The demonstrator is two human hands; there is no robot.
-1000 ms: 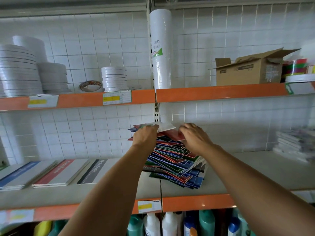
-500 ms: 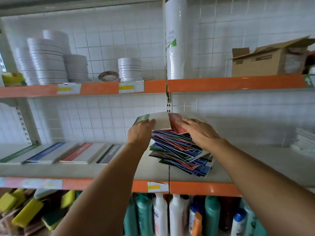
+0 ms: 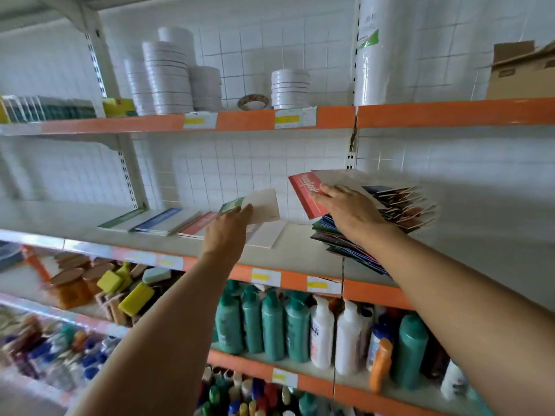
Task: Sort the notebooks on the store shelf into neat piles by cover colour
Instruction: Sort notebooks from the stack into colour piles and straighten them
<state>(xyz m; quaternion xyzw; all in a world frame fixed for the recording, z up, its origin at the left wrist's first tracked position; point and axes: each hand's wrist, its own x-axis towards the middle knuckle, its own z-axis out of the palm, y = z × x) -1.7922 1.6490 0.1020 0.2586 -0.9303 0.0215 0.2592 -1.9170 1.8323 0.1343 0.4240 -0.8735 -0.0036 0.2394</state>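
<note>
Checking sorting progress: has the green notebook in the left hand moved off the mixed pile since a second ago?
Yes. The green notebook has gone left, clear of the mixed pile, held by the left hand above the sorted piles.
</note>
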